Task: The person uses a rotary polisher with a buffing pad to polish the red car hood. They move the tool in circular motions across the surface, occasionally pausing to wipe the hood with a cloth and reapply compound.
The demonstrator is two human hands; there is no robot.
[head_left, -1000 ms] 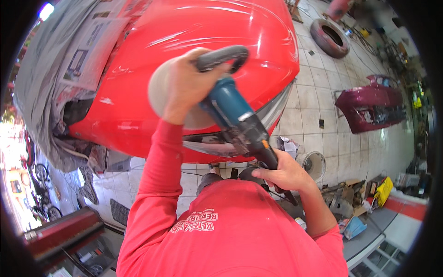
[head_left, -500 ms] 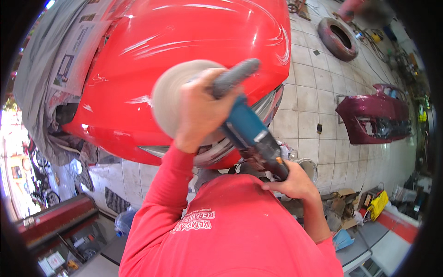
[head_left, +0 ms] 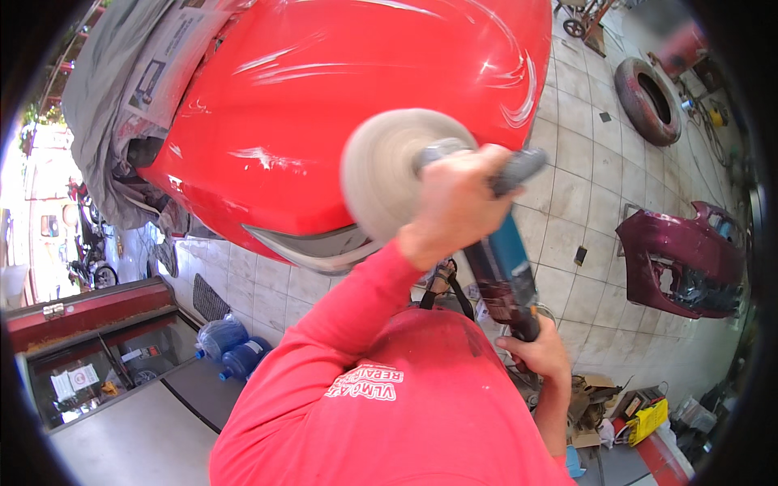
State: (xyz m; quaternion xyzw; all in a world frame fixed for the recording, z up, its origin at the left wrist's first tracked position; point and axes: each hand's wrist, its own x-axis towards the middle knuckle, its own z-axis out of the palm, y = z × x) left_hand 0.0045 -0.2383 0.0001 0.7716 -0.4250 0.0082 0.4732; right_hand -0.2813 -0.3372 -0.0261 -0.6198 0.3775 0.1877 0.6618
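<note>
A blue and black polisher (head_left: 508, 255) slants across the front of a red car hood (head_left: 300, 121). My left hand (head_left: 458, 202) is wrapped round its grey front handle, close to the pad. My right hand (head_left: 538, 350) grips the black rear end of the tool near my waist. The round off-white polishing pad (head_left: 379, 174) looks blurred, as if spinning, and lies over the hood's front edge. Whether its whole face touches the paint cannot be told. White compound streaks (head_left: 267, 158) mark the hood. A headlight (head_left: 324, 247) shows below the pad.
Grey cloth (head_left: 101, 121) and newspaper (head_left: 170, 57) cover the car's left part. On the tiled floor (head_left: 575, 162) to the right are a tire (head_left: 647, 101) and a maroon bumper (head_left: 677, 259). Blue water jugs (head_left: 243, 356) stand at lower left. Boxes and a yellow bag (head_left: 647, 421) lie at lower right.
My hands and the polisher have moved right relative to the hood, toward its front right edge. The whole view has also shifted. Both hands keep their hold.
</note>
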